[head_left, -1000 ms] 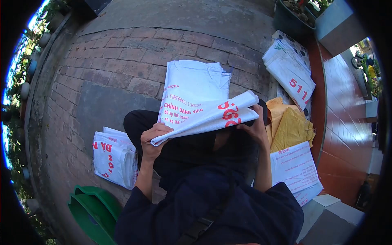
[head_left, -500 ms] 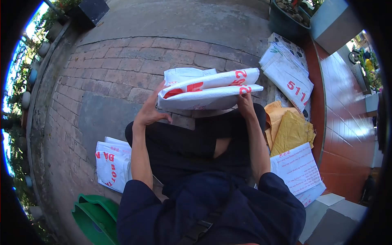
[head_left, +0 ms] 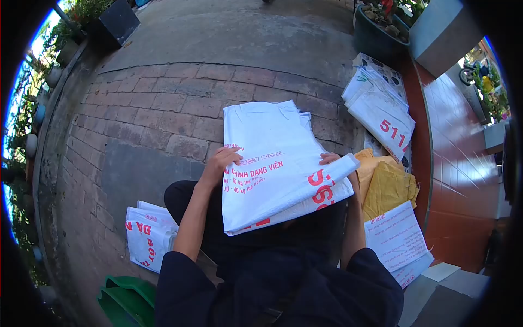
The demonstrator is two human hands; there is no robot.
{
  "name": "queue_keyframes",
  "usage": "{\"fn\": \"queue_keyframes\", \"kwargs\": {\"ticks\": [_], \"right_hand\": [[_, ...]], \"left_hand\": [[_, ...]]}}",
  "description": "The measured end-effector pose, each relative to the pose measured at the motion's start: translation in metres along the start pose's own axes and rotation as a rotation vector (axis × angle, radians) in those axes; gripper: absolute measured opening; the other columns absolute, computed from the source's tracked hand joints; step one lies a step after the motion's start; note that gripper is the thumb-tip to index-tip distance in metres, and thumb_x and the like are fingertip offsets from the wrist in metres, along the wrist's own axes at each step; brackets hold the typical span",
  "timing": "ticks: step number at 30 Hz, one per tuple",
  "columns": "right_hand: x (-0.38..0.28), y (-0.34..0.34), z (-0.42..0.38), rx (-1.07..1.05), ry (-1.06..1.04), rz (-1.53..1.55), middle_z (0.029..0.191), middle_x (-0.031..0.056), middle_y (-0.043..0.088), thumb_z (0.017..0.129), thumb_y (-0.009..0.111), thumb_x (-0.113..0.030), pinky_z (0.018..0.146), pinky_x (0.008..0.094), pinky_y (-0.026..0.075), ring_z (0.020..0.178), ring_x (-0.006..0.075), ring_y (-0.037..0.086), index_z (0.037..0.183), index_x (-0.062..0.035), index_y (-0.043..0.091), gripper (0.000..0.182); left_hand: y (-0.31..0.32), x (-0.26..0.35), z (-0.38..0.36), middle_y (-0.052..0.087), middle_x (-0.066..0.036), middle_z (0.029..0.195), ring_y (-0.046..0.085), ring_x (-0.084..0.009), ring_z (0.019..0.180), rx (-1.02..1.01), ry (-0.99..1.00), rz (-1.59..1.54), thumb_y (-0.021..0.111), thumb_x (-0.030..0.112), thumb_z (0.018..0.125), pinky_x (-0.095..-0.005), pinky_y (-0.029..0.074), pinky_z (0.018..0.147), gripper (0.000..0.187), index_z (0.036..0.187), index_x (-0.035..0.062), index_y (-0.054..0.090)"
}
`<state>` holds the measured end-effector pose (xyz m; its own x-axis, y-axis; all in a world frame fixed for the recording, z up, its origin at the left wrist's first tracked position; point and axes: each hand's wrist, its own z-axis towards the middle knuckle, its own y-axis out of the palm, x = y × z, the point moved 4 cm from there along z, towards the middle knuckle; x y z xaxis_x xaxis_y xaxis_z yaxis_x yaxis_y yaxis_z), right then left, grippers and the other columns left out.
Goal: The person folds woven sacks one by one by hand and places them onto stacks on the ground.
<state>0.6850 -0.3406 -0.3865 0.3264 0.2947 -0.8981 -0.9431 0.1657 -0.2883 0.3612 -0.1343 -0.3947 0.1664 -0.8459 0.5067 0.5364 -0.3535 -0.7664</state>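
Here we are, both hands on the folded white sack (head_left: pixel 267 188), over the dark trousers (head_left: pixel 181 199)!
Our left hand (head_left: pixel 216 167) lays bent fingers on its left edge, perhaps to hold it flat; with the thumb hidden, we can't tell whether it grips. Our right hand (head_left: pixel 355 185), partly hidden, curls around the rounded fold (head_left: pixel 344 168) opposite, seemingly to hold the layers together. We've got smooth, plasticky sheeting here, red-lettered, softly creased, roughly squared off.

- Wears a dark navy top (head_left: pixel 310 283), plain and softly creased
- Has 2 short, loose sleeves (head_left: pixel 188 280) in matching navy, hemmed near the elbows
- Leaves forearms (head_left: pixel 194 226), left hand (head_left: pixel 219 164) and right hand (head_left: pixel 355 183) bare
- Shows black trousers (head_left: pixel 182 204)
- Bears a dark, dim buckle (head_left: pixel 271 314) in front
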Motion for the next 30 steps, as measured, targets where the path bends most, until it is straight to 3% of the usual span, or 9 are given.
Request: {"fn": "queue_keyframes", "kwargs": {"ticks": [4,9,11,12,15,18,22,26,30], "right_hand": [[0.036,0.001,-0.037,0.328,0.514,0.627,0.105,0.0124,0.062,0.08,0.067,-0.009,0.09,0.0347,0.044,0.098,0.0227,0.06,0.106,-0.0027,0.057,0.029],[0.027,0.003,0.007,0.281,0.277,-0.15,0.105,0.012,0.062,0.084,0.061,-0.006,0.083,0.0322,0.047,0.094,0.0204,0.06,0.12,-0.0021,0.049,0.038],[0.022,0.003,0.037,0.316,0.41,-0.412,0.102,0.0226,0.064,0.082,0.063,-0.01,0.082,0.0402,0.049,0.097,0.038,0.063,0.116,-0.001,0.049,0.037],[0.028,0.003,0.053,0.362,0.51,-0.436,0.103,0.0259,0.063,0.081,0.066,-0.015,0.083,0.0429,0.048,0.099,0.0416,0.06,0.119,-0.0015,0.048,0.044],[0.032,0.008,0.102,0.39,0.494,-0.464,0.103,0.029,0.062,0.079,0.067,-0.021,0.083,0.0461,0.047,0.099,0.043,0.06,0.125,-0.0013,0.043,0.055],[0.076,0.017,0.123,0.452,0.459,-0.559,0.103,0.0298,0.061,0.077,0.068,-0.022,0.085,0.0483,0.046,0.099,0.0439,0.059,0.125,0.0006,0.042,0.059],[0.146,0.037,0.108,0.304,0.633,-0.595,0.108,0.028,0.06,0.074,0.07,-0.023,0.09,0.0461,0.046,0.102,0.0422,0.058,0.123,0.0025,0.047,0.06],[0.18,0.051,0.092,-0.006,0.65,-0.756,0.13,0.0254,0.046,0.072,0.072,-0.029,0.1,0.0444,0.039,0.118,0.0398,0.044,0.119,-0.0055,0.058,0.055],[0.168,0.065,0.092,0.002,0.46,-0.739,0.137,0.023,0.04,0.073,0.072,-0.035,0.104,0.0474,0.033,0.125,0.0407,0.036,0.125,-0.0161,0.058,0.057]], "left_hand": [[0.036,-0.023,-0.025,0.067,-0.015,0.099,0.062,-0.0314,0.099,-0.41,-0.421,-0.263,0.067,0.013,0.076,-0.0397,0.049,0.084,0.03,0.105,0.0063,0.064],[0.087,-0.065,-0.052,0.066,-0.012,0.11,0.061,-0.0238,0.103,-0.709,-0.642,-0.489,0.064,0.011,0.079,-0.0334,0.047,0.088,0.034,0.113,0.0112,0.064],[0.082,-0.058,-0.044,0.067,-0.01,0.099,0.062,-0.0211,0.088,-0.301,-0.463,-0.572,0.064,0.012,0.082,-0.0338,0.05,0.08,0.034,0.115,0.0073,0.061],[0.06,-0.042,-0.029,0.065,-0.009,0.093,0.061,-0.018,0.076,-0.618,-0.823,-0.42,0.065,0.015,0.084,-0.0322,0.052,0.066,0.037,0.119,0.0065,0.057],[0.079,-0.085,-0.052,0.062,-0.008,0.087,0.059,-0.0154,0.069,-0.278,-1.2,-0.712,0.064,0.016,0.084,-0.0296,0.05,0.053,0.038,0.12,0.0055,0.055],[0.072,-0.089,-0.053,0.061,-0.008,0.08,0.058,-0.0151,0.065,-0.114,-1.203,-0.691,0.054,0.011,0.083,-0.0285,0.045,0.044,0.035,0.118,0.0057,0.056],[0.111,-0.126,-0.077,0.061,-0.023,0.112,0.057,-0.0373,0.109,-0.345,-0.969,-0.301,0.049,0.007,0.077,-0.042,0.045,0.091,0.038,0.113,0.0036,0.061],[0.101,-0.104,-0.07,0.06,-0.026,0.111,0.055,-0.0379,0.111,-0.551,-1.021,0.115,0.05,0.016,0.077,-0.043,0.045,0.092,0.039,0.111,-0.0004,0.061],[0.09,-0.116,-0.065,0.058,-0.028,0.116,0.055,-0.0404,0.111,-0.472,-1.222,-0.094,0.044,0.037,0.085,-0.0456,0.045,0.092,0.055,0.114,-0.0084,0.058]]}}
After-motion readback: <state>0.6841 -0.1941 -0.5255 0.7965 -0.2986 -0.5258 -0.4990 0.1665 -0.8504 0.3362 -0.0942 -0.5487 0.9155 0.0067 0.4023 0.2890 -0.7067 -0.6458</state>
